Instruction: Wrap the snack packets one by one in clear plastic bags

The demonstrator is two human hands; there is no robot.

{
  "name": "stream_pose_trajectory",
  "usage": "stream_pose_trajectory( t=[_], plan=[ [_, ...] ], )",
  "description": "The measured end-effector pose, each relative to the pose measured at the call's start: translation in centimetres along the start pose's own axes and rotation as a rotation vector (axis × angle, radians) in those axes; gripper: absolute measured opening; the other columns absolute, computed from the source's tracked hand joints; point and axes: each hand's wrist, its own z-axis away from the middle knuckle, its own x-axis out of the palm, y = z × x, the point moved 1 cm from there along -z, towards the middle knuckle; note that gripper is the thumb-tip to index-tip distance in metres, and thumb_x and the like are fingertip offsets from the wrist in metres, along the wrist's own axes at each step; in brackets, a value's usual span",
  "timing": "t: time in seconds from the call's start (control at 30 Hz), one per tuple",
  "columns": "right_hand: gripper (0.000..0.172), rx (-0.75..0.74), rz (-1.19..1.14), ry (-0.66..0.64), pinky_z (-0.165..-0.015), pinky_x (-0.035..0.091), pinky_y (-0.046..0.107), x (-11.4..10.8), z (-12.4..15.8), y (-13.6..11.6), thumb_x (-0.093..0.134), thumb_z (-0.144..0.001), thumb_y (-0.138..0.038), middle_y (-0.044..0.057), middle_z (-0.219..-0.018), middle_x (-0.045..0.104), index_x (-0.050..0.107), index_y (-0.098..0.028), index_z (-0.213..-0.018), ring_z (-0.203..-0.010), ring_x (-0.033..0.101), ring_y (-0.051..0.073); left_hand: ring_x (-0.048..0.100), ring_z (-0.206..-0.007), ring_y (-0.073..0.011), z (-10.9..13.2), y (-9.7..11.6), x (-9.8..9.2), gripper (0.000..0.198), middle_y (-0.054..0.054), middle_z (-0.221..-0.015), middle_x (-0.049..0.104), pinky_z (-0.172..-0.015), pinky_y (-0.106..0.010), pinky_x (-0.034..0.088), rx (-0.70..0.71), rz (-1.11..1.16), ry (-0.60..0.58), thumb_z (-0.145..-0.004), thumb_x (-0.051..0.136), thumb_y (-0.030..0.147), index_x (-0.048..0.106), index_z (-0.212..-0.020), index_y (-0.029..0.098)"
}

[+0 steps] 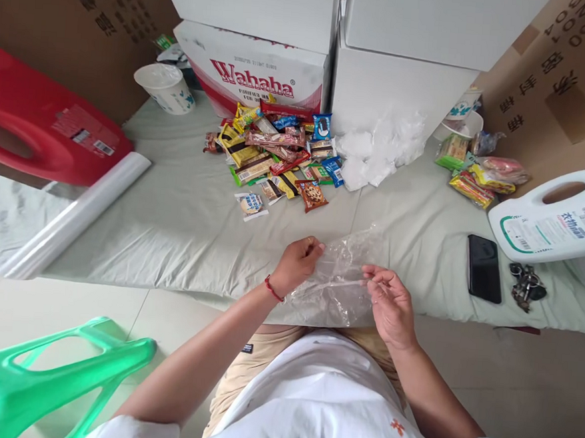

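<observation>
A clear plastic bag (342, 269) is stretched between my two hands, over the front edge of the cloth-covered surface. My left hand (299, 263), with a red string bracelet at the wrist, pinches the bag's left side. On the other side, my right hand (391, 304) grips the bag's edge between thumb and fingers. Beyond the hands lies a heap of wrapped snacks (277, 144) in many colours. A cookie packet (311, 195) and a small white-and-blue packet (251, 205) lie at its near edge. Beside the heap is a pile of crumpled clear bags (372, 154).
White boxes (406, 87) and a Wahaha carton (253, 69) stand behind. At left are a red jug (43, 121), a plastic film roll (82, 211), a paper cup (166, 89) and a green stool (61, 376). At right are a phone (484, 268), keys (527, 286), a white jug (558, 214) and more snacks (483, 175).
</observation>
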Motion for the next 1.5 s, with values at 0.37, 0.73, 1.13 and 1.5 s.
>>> stream_pose_trajectory(
  t=[0.37, 0.73, 1.13, 1.5],
  plan=[
    [0.042, -0.168, 0.783, -0.006, -0.085, 0.056, 0.037, -5.3, -0.5, -3.9, 0.063, -0.095, -0.059, 0.010, -0.114, 0.069, 0.066, -0.024, -0.118, -0.095, 0.065, 0.023, 0.042, -0.052, -0.0130, 2.5, 0.0, -0.7, 0.031, 0.007, -0.057, 0.039, -0.053, -0.025, 0.033, 0.035, 0.005, 0.342, -0.101, 0.042, 0.045, 0.045, -0.079, 0.024],
    [0.033, -0.181, 0.609, -0.301, -0.075, 0.056, 0.033, 5.0, -7.6, -2.1, 0.064, -0.094, -0.053, 0.003, -0.081, 0.071, 0.071, -0.022, -0.090, -0.074, 0.065, 0.018, 0.042, -0.052, -0.0128, 5.0, 0.7, -1.1, 0.031, 0.006, -0.057, 0.042, -0.055, -0.026, 0.033, 0.126, -0.064, 0.380, -0.103, 0.042, 0.045, 0.047, -0.081, 0.024],
    [0.040, 0.012, 0.457, -0.288, -0.040, 0.038, 0.022, 7.4, -8.1, 0.4, 0.067, -0.089, -0.062, -0.005, -0.055, 0.055, 0.063, -0.023, -0.087, -0.045, 0.051, 0.011, 0.064, -0.093, -0.0225, 7.5, -2.2, -5.2, 0.034, -0.011, -0.105, 0.067, -0.083, -0.037, 0.051, 0.159, -0.294, 0.597, -0.103, 0.042, 0.051, 0.057, -0.104, 0.021],
    [0.038, -0.035, 0.542, -0.338, -0.046, 0.041, 0.025, 7.7, -7.3, -0.2, 0.063, -0.093, -0.061, -0.005, -0.056, 0.057, 0.062, -0.023, -0.089, -0.046, 0.051, 0.012, 0.065, -0.079, -0.0226, 3.3, 1.1, -3.0, 0.026, -0.008, -0.087, 0.069, -0.069, -0.031, 0.043, 0.122, -0.437, 0.355, -0.098, 0.055, 0.045, 0.063, -0.094, 0.021]
  ],
)
